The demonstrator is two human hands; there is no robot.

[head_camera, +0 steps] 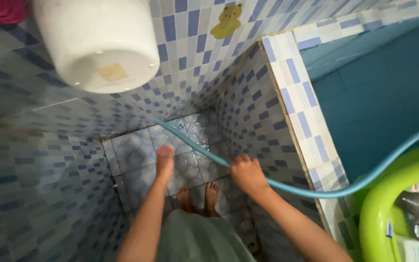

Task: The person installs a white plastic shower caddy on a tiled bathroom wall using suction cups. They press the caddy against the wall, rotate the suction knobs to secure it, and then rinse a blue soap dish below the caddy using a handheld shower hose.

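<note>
A blue-tiled bathroom corner had a wet floor (136,150). The right hand (247,173) gripped a blue hose (195,144) spraying downward; the left hand (165,157) was blurred, its fingers unreadable. Bare feet (199,198) could probably slip.

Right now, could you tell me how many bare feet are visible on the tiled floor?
2: the left foot and the right foot stand side by side on the wet floor tiles, below the right hand gripping the blue hose. Their heels are hidden by the clothing.
</note>
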